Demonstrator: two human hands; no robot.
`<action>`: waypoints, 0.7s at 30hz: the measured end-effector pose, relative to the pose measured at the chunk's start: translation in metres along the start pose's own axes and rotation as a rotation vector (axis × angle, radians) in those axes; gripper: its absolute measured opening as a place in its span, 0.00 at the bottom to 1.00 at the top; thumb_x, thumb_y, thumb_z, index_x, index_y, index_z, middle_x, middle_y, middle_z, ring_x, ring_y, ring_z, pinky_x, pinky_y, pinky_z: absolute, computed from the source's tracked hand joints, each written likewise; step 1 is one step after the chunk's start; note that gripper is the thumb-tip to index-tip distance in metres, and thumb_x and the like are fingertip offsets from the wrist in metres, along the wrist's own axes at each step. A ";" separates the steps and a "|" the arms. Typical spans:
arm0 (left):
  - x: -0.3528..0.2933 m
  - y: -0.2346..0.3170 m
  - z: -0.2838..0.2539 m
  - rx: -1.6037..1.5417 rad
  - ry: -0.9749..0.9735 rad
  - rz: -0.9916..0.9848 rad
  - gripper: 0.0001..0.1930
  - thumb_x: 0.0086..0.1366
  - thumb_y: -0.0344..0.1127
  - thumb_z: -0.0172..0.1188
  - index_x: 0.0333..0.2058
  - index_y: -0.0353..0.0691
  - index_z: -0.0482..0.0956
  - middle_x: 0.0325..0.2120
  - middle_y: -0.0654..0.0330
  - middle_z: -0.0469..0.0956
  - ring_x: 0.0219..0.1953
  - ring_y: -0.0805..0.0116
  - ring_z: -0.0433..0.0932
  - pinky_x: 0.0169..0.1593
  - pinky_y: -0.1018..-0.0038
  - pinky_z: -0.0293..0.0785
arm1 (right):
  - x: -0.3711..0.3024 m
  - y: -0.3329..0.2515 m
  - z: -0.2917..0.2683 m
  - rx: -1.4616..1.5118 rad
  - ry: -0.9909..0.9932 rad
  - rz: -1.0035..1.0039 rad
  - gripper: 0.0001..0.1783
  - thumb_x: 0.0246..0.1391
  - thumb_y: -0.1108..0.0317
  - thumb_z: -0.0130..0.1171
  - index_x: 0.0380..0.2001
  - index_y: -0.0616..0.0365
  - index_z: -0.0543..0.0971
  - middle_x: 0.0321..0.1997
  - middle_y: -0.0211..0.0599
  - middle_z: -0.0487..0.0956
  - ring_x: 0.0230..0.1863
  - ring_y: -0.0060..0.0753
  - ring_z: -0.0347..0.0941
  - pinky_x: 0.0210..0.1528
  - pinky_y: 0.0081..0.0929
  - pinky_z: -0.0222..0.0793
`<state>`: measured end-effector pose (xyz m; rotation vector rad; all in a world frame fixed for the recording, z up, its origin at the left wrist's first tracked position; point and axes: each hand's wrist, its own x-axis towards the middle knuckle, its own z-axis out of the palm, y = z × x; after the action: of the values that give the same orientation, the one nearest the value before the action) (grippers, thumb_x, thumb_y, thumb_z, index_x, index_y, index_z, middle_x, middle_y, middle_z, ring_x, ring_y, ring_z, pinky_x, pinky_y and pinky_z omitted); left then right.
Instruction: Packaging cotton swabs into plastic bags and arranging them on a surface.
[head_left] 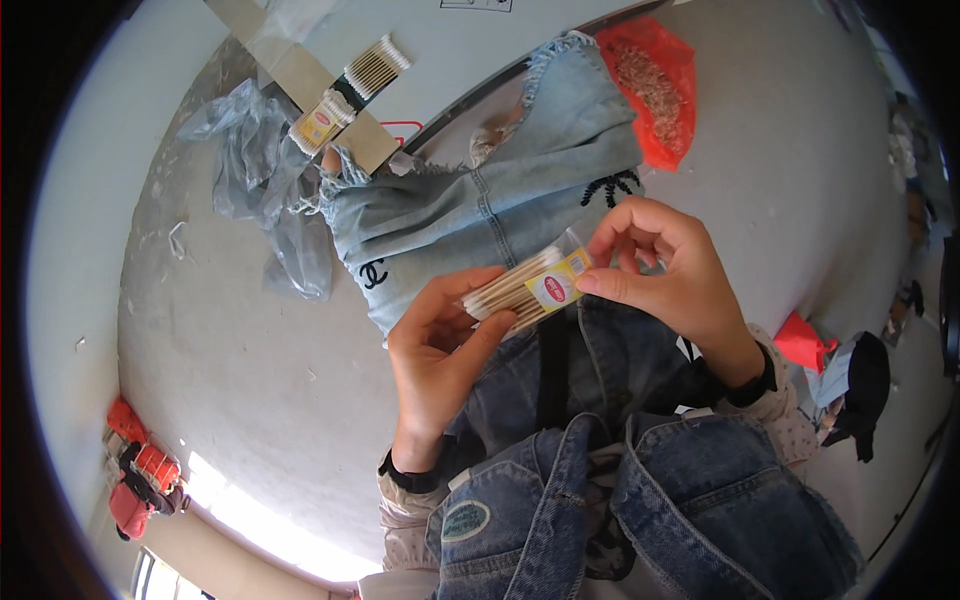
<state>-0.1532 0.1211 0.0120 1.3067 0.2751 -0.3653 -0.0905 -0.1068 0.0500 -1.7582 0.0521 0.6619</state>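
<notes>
A small clear packet of cotton swabs [525,284] with wooden sticks and a yellow label is held between both hands over my lap. My left hand [437,345] supports its left end from below with thumb and fingers. My right hand [668,270] pinches the packet's right end at the label with thumb and forefinger. Two more swab packets [350,90] lie on a strip of cardboard [300,70] on the floor ahead.
A person's legs in ripped light jeans [500,190] stretch across the grey floor ahead. A red bag of granular stuff [655,90] lies at the upper right, crumpled clear plastic [255,170] at the left, and red items [140,470] at the lower left.
</notes>
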 end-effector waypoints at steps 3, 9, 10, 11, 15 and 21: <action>0.000 0.003 0.002 0.059 0.004 -0.032 0.19 0.61 0.18 0.63 0.52 0.31 0.75 0.42 0.57 0.82 0.44 0.73 0.81 0.45 0.81 0.78 | -0.003 0.002 0.014 -0.072 0.122 -0.111 0.11 0.48 0.74 0.69 0.31 0.59 0.75 0.31 0.26 0.78 0.26 0.12 0.63 0.27 0.16 0.58; 0.001 0.003 0.004 0.036 0.013 -0.031 0.19 0.61 0.18 0.63 0.52 0.31 0.74 0.43 0.56 0.81 0.46 0.71 0.81 0.47 0.79 0.79 | -0.007 0.005 0.027 -0.171 0.247 -0.165 0.11 0.49 0.75 0.67 0.31 0.58 0.72 0.31 0.27 0.76 0.25 0.16 0.64 0.27 0.17 0.60; 0.001 0.003 0.005 0.021 0.014 -0.037 0.19 0.62 0.18 0.63 0.52 0.31 0.74 0.43 0.55 0.81 0.46 0.70 0.81 0.48 0.79 0.79 | -0.007 0.005 0.029 -0.164 0.271 -0.157 0.11 0.49 0.75 0.67 0.30 0.56 0.72 0.31 0.24 0.75 0.25 0.13 0.63 0.29 0.16 0.56; 0.001 0.003 0.005 0.004 0.015 -0.043 0.20 0.62 0.18 0.62 0.52 0.30 0.74 0.43 0.55 0.81 0.47 0.70 0.81 0.49 0.78 0.79 | -0.008 0.005 0.031 -0.158 0.294 -0.148 0.11 0.49 0.75 0.67 0.29 0.55 0.72 0.31 0.21 0.74 0.25 0.11 0.62 0.31 0.16 0.53; 0.000 0.005 0.007 0.001 0.003 -0.051 0.20 0.62 0.18 0.62 0.53 0.30 0.73 0.44 0.54 0.81 0.48 0.69 0.80 0.50 0.77 0.79 | -0.009 0.007 0.030 -0.093 0.296 -0.214 0.10 0.49 0.76 0.66 0.30 0.56 0.73 0.34 0.22 0.77 0.26 0.10 0.62 0.31 0.15 0.53; 0.000 0.005 0.004 -0.006 0.008 -0.053 0.19 0.62 0.18 0.62 0.53 0.30 0.74 0.41 0.55 0.82 0.45 0.71 0.81 0.48 0.79 0.78 | -0.009 0.005 0.018 -0.051 0.191 -0.140 0.08 0.50 0.75 0.67 0.35 0.58 0.80 0.35 0.25 0.80 0.25 0.12 0.61 0.28 0.15 0.59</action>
<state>-0.1511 0.1187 0.0173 1.2968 0.3173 -0.4038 -0.1073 -0.0951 0.0469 -1.8509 0.0432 0.3963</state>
